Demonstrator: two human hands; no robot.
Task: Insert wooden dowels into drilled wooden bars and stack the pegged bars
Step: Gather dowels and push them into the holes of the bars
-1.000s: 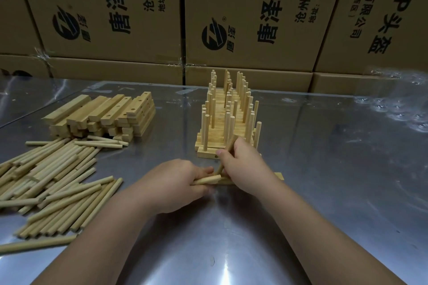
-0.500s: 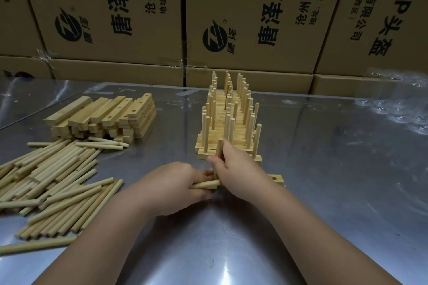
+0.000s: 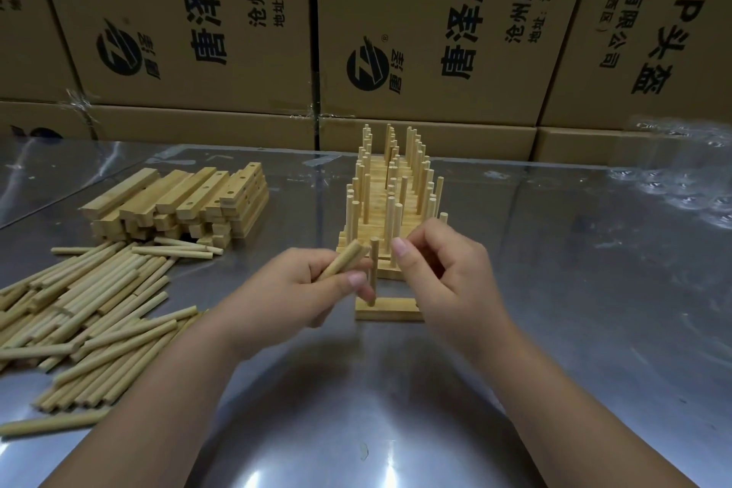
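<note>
Left grip [image 3: 301,289] pinches 1 loose dowel [image 3: 343,261]; right grip [image 3: 443,273] curls beside upright dowel [image 3: 374,259].

On the worktop [image 3: 574,289], loose dowels [image 3: 91,309] lie at the left, with a pile of drilled bars [image 3: 178,206] behind them. The pegged stack [image 3: 390,194] stands mid-worktop, cartons [image 3: 435,32] walling the far edge behind it. Before the stack lies one bar [image 3: 390,309], an upright dowel [image 3: 374,265] in its left end.

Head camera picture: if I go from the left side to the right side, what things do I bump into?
Pile of loose pale wooden dowels → left hand, a pale wooden dowel in its grip → flat pale wooden bar with one upright peg → right hand → crinkly clear plastic wrap.
</note>
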